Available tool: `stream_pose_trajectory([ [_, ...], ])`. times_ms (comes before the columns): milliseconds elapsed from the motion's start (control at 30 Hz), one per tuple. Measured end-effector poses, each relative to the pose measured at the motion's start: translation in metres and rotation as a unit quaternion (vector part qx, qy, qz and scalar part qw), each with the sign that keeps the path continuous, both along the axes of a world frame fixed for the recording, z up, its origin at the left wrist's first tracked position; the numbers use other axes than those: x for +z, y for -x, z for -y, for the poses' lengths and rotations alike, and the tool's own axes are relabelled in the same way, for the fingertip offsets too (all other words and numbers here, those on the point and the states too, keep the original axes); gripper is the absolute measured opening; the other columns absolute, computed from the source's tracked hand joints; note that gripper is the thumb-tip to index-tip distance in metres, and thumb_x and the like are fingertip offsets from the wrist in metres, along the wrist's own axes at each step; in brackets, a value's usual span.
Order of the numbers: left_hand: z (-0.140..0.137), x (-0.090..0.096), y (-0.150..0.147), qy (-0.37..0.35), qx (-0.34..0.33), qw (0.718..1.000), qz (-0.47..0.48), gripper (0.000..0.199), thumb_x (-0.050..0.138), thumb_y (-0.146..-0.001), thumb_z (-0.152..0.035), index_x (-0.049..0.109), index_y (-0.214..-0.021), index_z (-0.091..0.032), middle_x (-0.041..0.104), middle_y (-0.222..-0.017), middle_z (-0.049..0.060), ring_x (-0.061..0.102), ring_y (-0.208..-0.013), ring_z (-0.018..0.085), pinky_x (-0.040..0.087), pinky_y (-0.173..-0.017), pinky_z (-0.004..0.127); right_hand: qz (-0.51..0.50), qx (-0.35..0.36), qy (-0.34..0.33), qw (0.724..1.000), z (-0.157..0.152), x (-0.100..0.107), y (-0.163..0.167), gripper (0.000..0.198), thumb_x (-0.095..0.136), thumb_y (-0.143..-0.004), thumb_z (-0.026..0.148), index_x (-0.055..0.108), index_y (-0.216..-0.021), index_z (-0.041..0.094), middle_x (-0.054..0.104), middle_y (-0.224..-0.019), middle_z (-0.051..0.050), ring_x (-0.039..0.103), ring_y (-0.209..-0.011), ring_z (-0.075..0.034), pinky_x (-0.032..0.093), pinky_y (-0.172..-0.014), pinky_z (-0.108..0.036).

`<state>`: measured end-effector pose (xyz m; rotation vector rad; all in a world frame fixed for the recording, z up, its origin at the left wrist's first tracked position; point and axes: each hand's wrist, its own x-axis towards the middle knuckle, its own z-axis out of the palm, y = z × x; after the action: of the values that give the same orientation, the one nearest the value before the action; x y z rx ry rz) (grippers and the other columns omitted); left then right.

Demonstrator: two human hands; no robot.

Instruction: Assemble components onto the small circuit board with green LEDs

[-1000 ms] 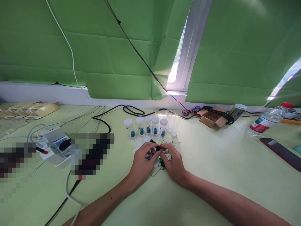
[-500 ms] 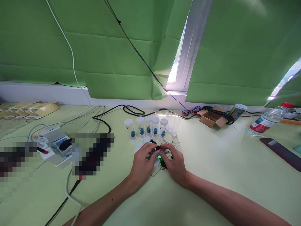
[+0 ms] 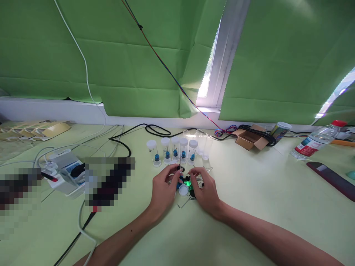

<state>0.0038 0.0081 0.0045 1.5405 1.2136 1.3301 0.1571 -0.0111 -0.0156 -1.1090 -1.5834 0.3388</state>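
My left hand (image 3: pixel 164 186) pinches a small black part with a thin upright rod (image 3: pixel 180 162) between thumb and fingers. To its right, my right hand (image 3: pixel 204 184) is curled, thumb and fingertips close together; what they hold, if anything, is too small to make out. Between the hands lie green pieces (image 3: pixel 188 183), small black pieces (image 3: pixel 193 193), a white round cap (image 3: pixel 183 190) and thin metal rods (image 3: pixel 183 203). Just beyond, several clear tubes with white caps (image 3: pixel 165 151) stand upright, each holding a blue piece and a thin rod.
Clear tubes without caps (image 3: pixel 205 149) stand behind the capped ones. At the right are an open cardboard box (image 3: pixel 251 139), a water bottle (image 3: pixel 316 142) and a dark flat phone-like object (image 3: pixel 331 181). A white power strip with cables (image 3: pixel 68 173) lies at the left.
The hands have moved apart, my left hand shifting slightly left. The black part with its rod now shows upright in my left fingers, and the white cap and green pieces are less covered.
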Motion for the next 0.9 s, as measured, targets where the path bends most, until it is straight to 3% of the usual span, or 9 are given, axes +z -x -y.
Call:
stream_pose_trajectory([
  [300, -0.0028, -0.0032, -0.0033, 0.036, -0.013, 0.996, 0.082, 0.028, 0.066, -0.083, -0.039, 0.065, -0.100, -0.017, 0.071, -0.077, 0.002, 0.065, -0.062, 0.015, 0.055, -0.066, 0.027, 0.001, 0.003, 0.010, 1.000, 0.0001, -0.0027, 0.0000, 0.010, 0.049, -0.093, 0.017, 0.058, -0.095, 0.021, 0.065, -0.090, -0.004, 0.061, -0.084, -0.018, 0.050, -0.075, -0.031],
  [900, 0.0004, -0.0007, -0.0017, -0.002, -0.005, 0.999, 0.046, 0.027, 0.065, -0.084, -0.036, 0.066, -0.102, -0.017, 0.072, -0.084, 0.005, 0.068, -0.065, 0.016, 0.058, -0.068, 0.030, 0.004, -0.004, 0.009, 1.000, -0.0015, -0.0015, 0.0003, 0.010, 0.049, -0.093, 0.016, 0.058, -0.095, 0.021, 0.065, -0.091, -0.005, 0.060, -0.085, -0.019, 0.049, -0.077, -0.032],
])
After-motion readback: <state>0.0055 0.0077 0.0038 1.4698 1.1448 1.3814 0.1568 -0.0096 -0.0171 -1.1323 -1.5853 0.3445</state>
